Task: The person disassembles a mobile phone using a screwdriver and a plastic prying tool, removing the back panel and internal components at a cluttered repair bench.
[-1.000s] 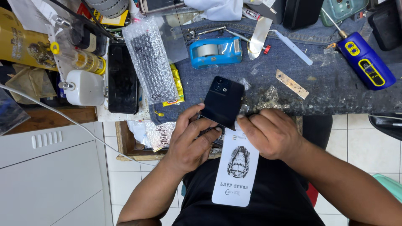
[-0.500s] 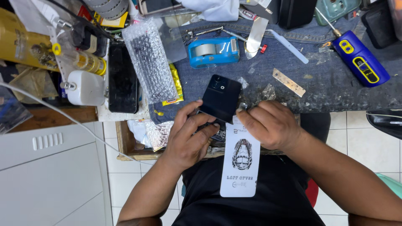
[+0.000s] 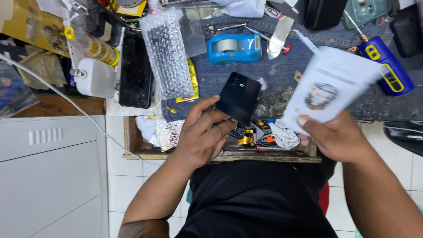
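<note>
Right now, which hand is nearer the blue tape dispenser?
Left. The left hand holds the black phone just below the tape dispenser. The right hand is farther off to the dispenser's lower right, holding a white packet.

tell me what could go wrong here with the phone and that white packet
1. The left hand holds the black phone by its lower end only, over the bench edge and the open drawer of parts; a slack grip could drop it in there.
2. The right hand lifts the white packet over the blue electric screwdriver; a careless swing might knock it.
</note>
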